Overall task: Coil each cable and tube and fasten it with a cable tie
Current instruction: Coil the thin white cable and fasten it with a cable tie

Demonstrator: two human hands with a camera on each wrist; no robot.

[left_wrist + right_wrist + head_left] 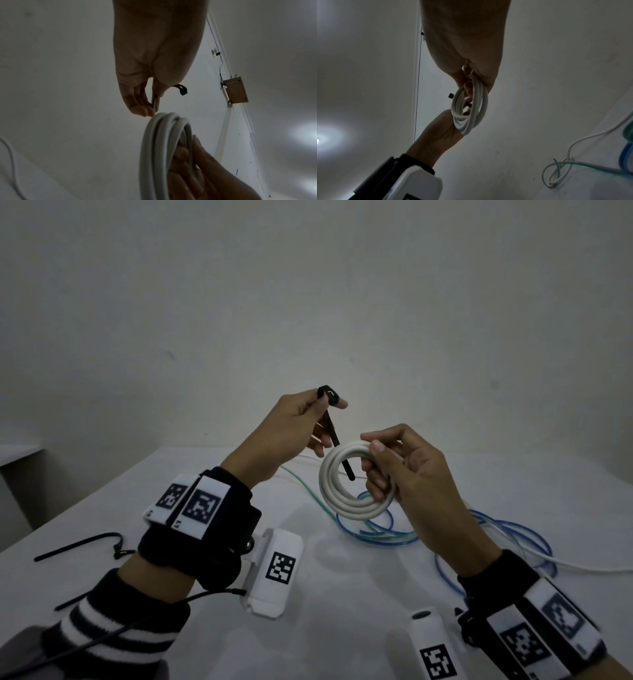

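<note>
My right hand grips a white cable wound into a coil and holds it upright above the table; the same coil shows in the right wrist view and the coil in the left wrist view. My left hand pinches a black cable tie near its head. The tie's tail points down through the coil's opening. The tie's head sticks out beside my left fingers.
Loose blue tube, a greenish tube and a thin white cable lie tangled on the white table at the right. Spare black cable ties lie at the left. A wall stands behind.
</note>
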